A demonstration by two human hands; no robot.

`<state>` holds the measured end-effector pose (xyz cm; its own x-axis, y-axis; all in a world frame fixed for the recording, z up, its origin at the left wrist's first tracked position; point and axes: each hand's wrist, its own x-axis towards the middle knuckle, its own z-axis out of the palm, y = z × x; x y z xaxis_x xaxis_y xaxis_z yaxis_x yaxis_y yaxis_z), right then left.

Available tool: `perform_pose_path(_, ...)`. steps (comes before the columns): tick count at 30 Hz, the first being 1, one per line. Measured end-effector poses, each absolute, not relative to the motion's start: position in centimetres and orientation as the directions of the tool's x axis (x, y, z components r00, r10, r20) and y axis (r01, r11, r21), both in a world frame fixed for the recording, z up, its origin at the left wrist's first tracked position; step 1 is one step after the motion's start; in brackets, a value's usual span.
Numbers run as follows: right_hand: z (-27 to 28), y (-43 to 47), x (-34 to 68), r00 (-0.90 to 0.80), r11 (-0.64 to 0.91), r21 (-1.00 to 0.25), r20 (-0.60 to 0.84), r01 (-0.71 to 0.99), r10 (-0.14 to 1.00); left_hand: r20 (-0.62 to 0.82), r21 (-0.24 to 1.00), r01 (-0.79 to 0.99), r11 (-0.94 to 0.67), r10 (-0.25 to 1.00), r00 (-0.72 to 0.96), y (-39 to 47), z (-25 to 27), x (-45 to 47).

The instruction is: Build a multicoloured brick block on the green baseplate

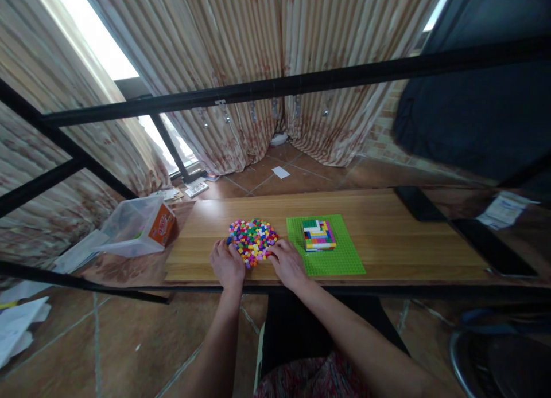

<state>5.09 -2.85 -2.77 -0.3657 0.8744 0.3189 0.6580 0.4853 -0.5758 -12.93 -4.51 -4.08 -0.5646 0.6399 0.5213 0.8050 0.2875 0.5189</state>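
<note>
A heap of small multicoloured toy bricks [253,240] lies on the wooden board [196,237]. At its left edge is my left hand [228,263], fingers curled together by some dark blue bricks; whatever is between the fingertips is too small to make out. My right hand [289,263] touches the heap's right side with thumb and fingers bent into a pinch, and its fingertips hide what they hold, if anything. Just right of that hand lies a green baseplate [348,254]. A low, squarish block of stacked bricks [319,235] in many colours stands on it.
A clear plastic box [129,226] with an orange label stands left of the board. Two dark flat devices, one farther back [417,203] and one nearer [495,246], lie at the right. A black metal bar [267,88] crosses beyond the board, before curtains.
</note>
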Motion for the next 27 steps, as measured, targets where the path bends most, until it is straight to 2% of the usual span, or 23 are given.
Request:
perform_pose_path(14,-3.0,-3.1,5.1,-0.376,0.510,-0.573,0.345,0.641,0.860,0.593,0.381,0.914,0.138,0.722,-0.356,-5.5,-3.3,-11.9)
perform_pose_path(22,-3.4,-3.0,5.4,-0.311,0.472,-0.635,0.356,0.612,0.881,0.583,0.468,0.869,0.158,0.684,-0.438,-5.4,-3.8,-12.2)
perform_pose_path(27,-3.2,-3.1,5.8,-0.317,0.479,-0.664,0.359,0.574,0.878,0.576,0.480,0.859,0.176,0.676,-0.460,-5.3,-3.9,-12.1)
